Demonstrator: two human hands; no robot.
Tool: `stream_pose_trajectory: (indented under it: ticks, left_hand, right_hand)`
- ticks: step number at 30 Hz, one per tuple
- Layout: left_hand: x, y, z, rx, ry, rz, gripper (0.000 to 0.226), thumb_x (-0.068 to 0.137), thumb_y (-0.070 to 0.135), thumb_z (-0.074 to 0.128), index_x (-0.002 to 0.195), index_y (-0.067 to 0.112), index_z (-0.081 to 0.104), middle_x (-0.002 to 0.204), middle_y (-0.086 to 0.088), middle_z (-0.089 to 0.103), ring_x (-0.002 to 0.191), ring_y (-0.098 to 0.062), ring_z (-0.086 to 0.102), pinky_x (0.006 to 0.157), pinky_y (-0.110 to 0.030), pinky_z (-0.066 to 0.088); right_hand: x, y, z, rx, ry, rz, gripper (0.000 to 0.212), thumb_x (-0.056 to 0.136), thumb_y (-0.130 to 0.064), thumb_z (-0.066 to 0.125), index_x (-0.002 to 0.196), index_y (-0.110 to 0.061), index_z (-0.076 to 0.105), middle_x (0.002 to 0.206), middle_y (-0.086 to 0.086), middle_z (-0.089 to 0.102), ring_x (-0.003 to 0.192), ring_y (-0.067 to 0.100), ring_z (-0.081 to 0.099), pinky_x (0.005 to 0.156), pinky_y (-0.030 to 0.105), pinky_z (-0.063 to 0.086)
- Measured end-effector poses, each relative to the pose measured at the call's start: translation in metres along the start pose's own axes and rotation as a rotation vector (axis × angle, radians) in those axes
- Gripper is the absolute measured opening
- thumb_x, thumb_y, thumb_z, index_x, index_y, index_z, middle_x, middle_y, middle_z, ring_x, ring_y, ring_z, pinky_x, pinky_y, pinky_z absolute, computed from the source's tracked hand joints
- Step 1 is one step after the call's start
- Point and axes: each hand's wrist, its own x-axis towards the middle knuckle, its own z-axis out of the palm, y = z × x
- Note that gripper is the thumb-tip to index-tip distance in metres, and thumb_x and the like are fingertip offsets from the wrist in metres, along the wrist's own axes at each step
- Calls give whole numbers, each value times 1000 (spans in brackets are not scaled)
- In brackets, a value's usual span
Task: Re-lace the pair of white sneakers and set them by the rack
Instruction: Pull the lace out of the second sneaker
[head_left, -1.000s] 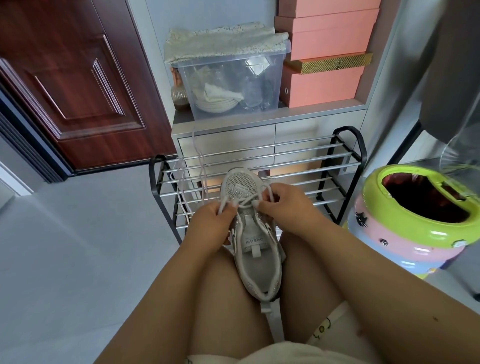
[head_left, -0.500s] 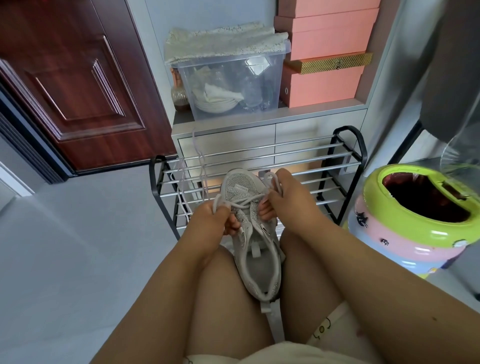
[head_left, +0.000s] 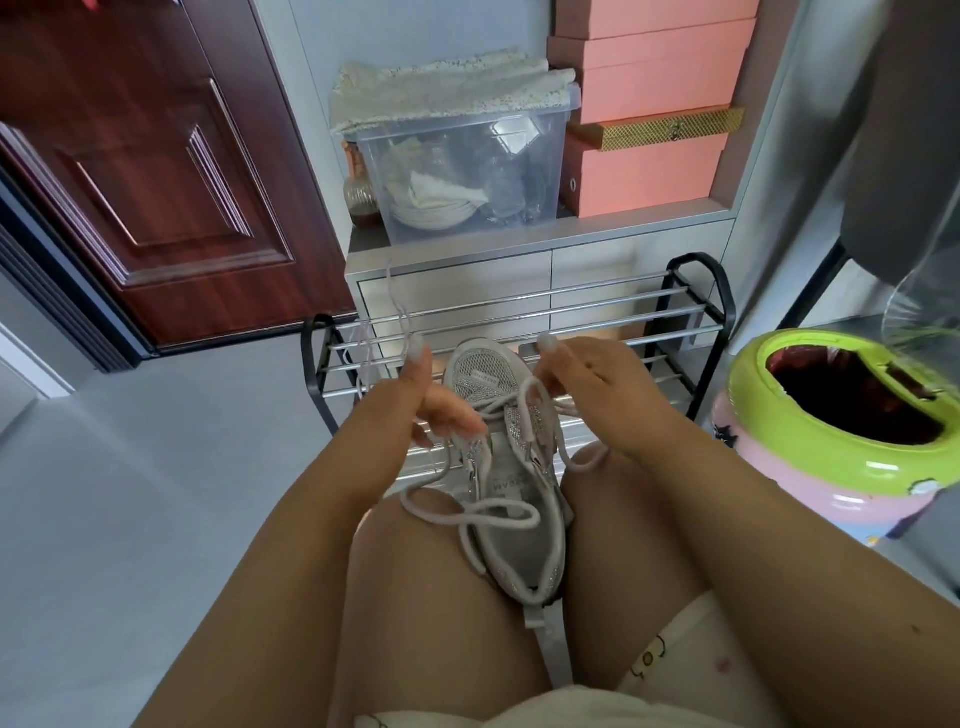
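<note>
Your left hand (head_left: 415, 402) pinches one end of the lace (head_left: 470, 512), thumb up; your right hand (head_left: 597, 395) grips the other end, fingers curled. The white sneaker (head_left: 511, 488) sits between them, wedged between your knees, toe pointing at the shoe rack (head_left: 691, 306) just beyond.

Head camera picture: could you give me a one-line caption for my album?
Both hands, left and right, pull the lace through a white sneaker wedged between the knees, before a shoe rack.
</note>
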Motion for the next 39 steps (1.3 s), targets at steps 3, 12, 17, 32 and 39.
stream_pose_trajectory:
  ticks: [3, 12, 17, 32, 39]
  left_hand:
    - [15, 0, 1, 240, 247, 31, 33, 95, 41, 51, 80, 21, 72, 80, 2, 69, 76, -12, 61, 73, -34, 47]
    - [47, -6, 12, 604, 34, 3, 21, 79, 33, 75, 68, 24, 60, 67, 5, 61, 61, -12, 53, 60, -28, 42]
    - [49, 6, 8, 687, -14, 43, 20, 93, 26, 58, 80, 11, 62, 72, -3, 58, 64, -16, 50, 57, -27, 38]
    - [83, 69, -10, -208, 164, 86, 23, 96, 16, 55, 77, 4, 60, 65, -7, 51, 53, -13, 44, 54, -25, 44]
    - [63, 40, 0, -75, -24, -15, 30, 100, 34, 46, 87, 29, 73, 56, 8, 39, 51, -9, 33, 51, -21, 33]
  right_hand:
    - [13, -11, -3, -176, -95, 14, 28, 92, -37, 57, 75, -16, 67, 66, -5, 61, 61, 7, 52, 61, 27, 44]
    - [27, -14, 3, -245, -303, 88, 24, 87, -35, 65, 80, -12, 68, 68, -2, 61, 62, 11, 52, 62, 28, 43]
    - [29, -6, 3, -238, -272, 132, 15, 87, -38, 64, 86, -23, 63, 67, -11, 55, 60, 2, 49, 58, 23, 36]
    - [54, -37, 21, 132, -360, 165, 27, 96, -26, 54, 75, -17, 68, 53, 1, 47, 48, 15, 41, 51, 24, 36]
    - [97, -59, -17, 769, 64, 297, 30, 99, -13, 46, 72, -8, 58, 53, 0, 42, 43, 9, 36, 36, 15, 29]
